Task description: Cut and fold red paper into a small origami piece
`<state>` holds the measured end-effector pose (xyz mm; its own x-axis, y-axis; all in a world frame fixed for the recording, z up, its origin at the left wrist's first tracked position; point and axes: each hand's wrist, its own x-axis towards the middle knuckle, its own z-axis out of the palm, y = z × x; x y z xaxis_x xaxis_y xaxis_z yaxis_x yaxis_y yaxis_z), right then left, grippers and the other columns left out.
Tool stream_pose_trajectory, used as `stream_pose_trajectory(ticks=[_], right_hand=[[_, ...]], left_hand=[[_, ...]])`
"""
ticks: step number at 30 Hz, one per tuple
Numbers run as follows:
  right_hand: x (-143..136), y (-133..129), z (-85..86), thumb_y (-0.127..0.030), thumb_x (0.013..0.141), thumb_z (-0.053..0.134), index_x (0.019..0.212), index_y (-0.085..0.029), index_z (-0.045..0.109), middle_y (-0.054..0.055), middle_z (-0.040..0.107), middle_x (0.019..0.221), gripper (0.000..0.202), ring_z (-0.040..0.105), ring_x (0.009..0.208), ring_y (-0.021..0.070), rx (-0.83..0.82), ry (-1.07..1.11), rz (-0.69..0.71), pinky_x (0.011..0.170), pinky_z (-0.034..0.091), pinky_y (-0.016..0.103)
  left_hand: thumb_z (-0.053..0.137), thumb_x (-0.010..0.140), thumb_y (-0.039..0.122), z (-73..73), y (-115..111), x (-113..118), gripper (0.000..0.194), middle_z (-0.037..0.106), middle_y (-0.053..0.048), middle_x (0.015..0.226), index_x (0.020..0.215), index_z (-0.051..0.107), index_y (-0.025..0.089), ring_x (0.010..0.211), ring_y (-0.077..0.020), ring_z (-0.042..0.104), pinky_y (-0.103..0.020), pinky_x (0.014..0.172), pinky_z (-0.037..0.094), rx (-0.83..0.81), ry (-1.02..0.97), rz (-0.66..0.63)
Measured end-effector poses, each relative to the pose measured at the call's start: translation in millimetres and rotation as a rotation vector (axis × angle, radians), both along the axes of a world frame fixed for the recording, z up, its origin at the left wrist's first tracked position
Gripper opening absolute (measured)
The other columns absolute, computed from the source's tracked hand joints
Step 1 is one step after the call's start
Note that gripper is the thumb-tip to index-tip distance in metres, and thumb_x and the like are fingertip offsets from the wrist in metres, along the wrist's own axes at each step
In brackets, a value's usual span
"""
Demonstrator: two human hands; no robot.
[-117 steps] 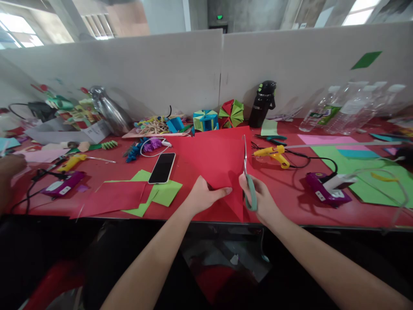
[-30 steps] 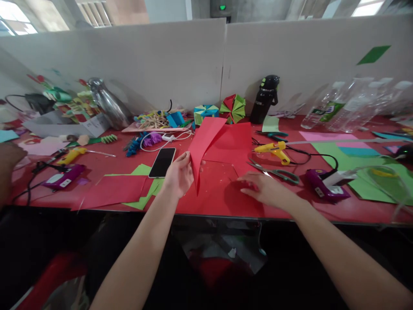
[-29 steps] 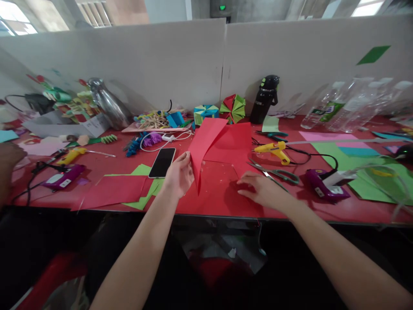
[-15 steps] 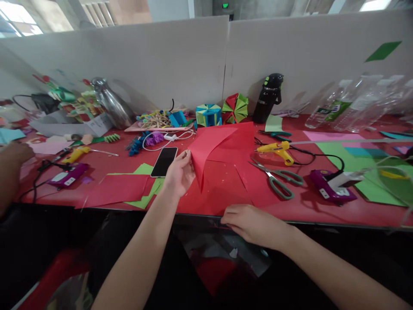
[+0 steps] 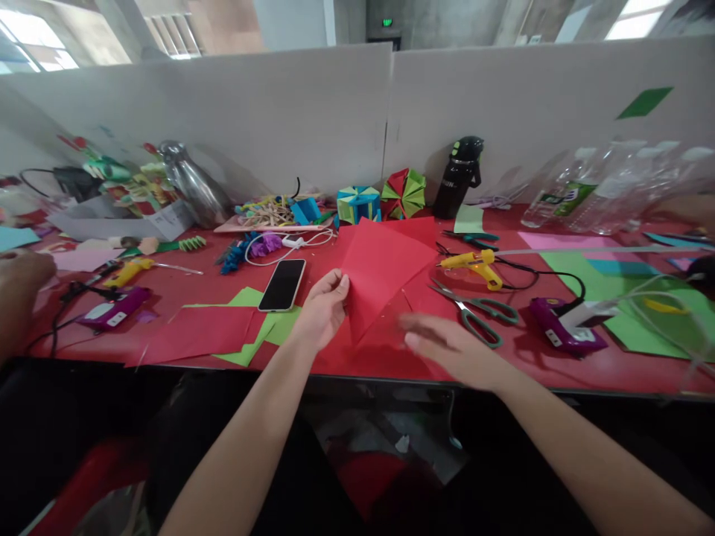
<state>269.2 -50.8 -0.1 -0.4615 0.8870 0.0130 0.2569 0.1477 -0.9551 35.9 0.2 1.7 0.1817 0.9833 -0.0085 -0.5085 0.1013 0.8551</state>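
Note:
My left hand (image 5: 325, 311) pinches the left edge of a red paper sheet (image 5: 385, 272), thumb on top, and holds it tilted above the table. Under it lie more red sheets (image 5: 416, 229), partly covered. My right hand (image 5: 441, 344) hovers just right of the sheet's lower corner, blurred at the fingertips, fingers stretched out with nothing in them. Scissors with green handles (image 5: 481, 316) lie beyond that hand, on the right. Close to my left hand rests a smartphone (image 5: 282, 285), and left of it a red sheet (image 5: 204, 331) overlaps green paper (image 5: 249, 352).
A yellow glue gun (image 5: 474, 264) and a purple power strip (image 5: 564, 327) with cables are on the right. Folded paper shapes (image 5: 358, 205), a black bottle (image 5: 459, 177) and plastic bottles (image 5: 608, 190) stand along the back partition. Another person's hand (image 5: 25, 279) is at far left.
The red sheet has turned flatter towards me in my left hand. My right hand has risen from the table's front edge towards the sheet, its fingers opening out.

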Motion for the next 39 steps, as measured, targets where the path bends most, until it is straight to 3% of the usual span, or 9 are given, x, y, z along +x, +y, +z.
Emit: stream_pose_trajectory(ticks=[3,7,10,15,20,24,29,33,39], right_hand=[[5.6,21.2,-0.3,-0.051,0.088,0.064,0.108,-0.027,0.069,0.005,0.070,0.107,0.032,0.066,0.093,0.0197,-0.066,0.441,-0.166,0.080,0.055,0.034],[8.8,36.2,-2.6,-0.043,0.083,0.073,0.084,-0.021,0.074,0.003,0.070,0.083,0.022,0.062,0.072,0.0149,-0.021,0.503,-0.377,0.069,0.053,0.029],[4.7,37.0,-3.9,-0.045,0.078,0.077,0.084,-0.019,0.075,0.003,0.071,0.079,0.027,0.062,0.068,0.0159,0.027,0.381,-0.478,0.066,0.052,0.029],[-12.0,34.8,-5.7,-0.046,0.068,0.084,0.076,-0.019,0.072,0.000,0.069,0.070,0.031,0.062,0.063,0.0175,0.064,0.292,-0.508,0.058,0.050,0.029],[-22.4,39.5,-7.8,-0.050,0.074,0.079,0.076,-0.021,0.071,0.002,0.074,0.077,0.030,0.068,0.067,0.0199,-0.094,0.530,-0.341,0.065,0.055,0.032],[-12.9,47.6,-3.5,-0.052,0.074,0.078,0.087,-0.021,0.074,0.006,0.077,0.087,0.033,0.072,0.078,0.0242,-0.179,0.618,-0.360,0.072,0.058,0.036],[21.6,53.0,2.4,-0.048,0.074,0.080,0.087,-0.019,0.076,0.005,0.077,0.083,0.031,0.073,0.080,0.0259,-0.132,0.274,-0.359,0.072,0.058,0.037],[37.5,47.2,7.0,-0.040,0.070,0.084,0.096,-0.023,0.076,0.006,0.078,0.099,0.033,0.073,0.094,0.0275,-0.348,0.131,-0.080,0.082,0.059,0.038],[27.1,40.8,6.3,-0.036,0.070,0.085,0.105,-0.023,0.075,0.008,0.077,0.107,0.038,0.073,0.098,0.0274,-0.374,0.360,-0.124,0.090,0.058,0.041]], left_hand=[[0.077,0.079,0.034,-5.4,-2.2,4.4,0.023,0.059,0.002,0.076,0.081,0.061,0.018,0.068,-0.0092,0.057,-0.020,0.066,0.046,0.030,0.134,-0.046],[0.075,0.080,0.039,-11.8,-2.5,6.9,0.027,0.066,-0.003,0.093,0.094,0.065,0.018,0.081,-0.0141,0.062,-0.024,0.070,0.049,0.063,0.411,-0.004],[0.082,0.073,0.037,-11.5,-6.7,9.2,0.060,0.060,-0.014,0.130,0.125,0.057,0.020,0.106,-0.0241,0.063,-0.036,0.085,0.053,0.146,0.547,0.062],[0.094,0.055,0.028,-8.3,-22.6,19.9,0.123,0.029,-0.016,0.160,0.155,0.023,0.030,0.140,-0.0360,0.040,-0.051,0.110,0.043,0.234,0.582,-0.271],[0.086,0.069,0.036,-7.6,-26.7,28.9,0.074,0.058,-0.016,0.139,0.135,0.054,0.021,0.126,-0.0351,0.057,-0.051,0.105,0.048,0.037,0.384,-0.183],[0.083,0.071,0.035,-3.5,-15.5,18.6,0.050,0.071,-0.016,0.119,0.113,0.065,0.015,0.105,-0.0339,0.069,-0.050,0.094,0.055,-0.132,0.220,0.001],[0.082,0.072,0.035,8.2,0.0,-16.6,0.043,0.073,-0.014,0.114,0.107,0.071,0.013,0.109,-0.0335,0.067,-0.050,0.100,0.051,0.211,0.709,0.397],[0.077,0.077,0.039,20.1,-4.6,-33.5,0.038,0.074,-0.011,0.115,0.108,0.073,0.017,0.106,-0.0318,0.069,-0.046,0.093,0.055,0.313,0.798,0.262],[0.081,0.073,0.039,27.0,-9.2,-35.5,0.037,0.076,-0.010,0.106,0.103,0.074,0.018,0.093,-0.0296,0.073,-0.043,0.082,0.059,0.143,0.581,-0.086]])
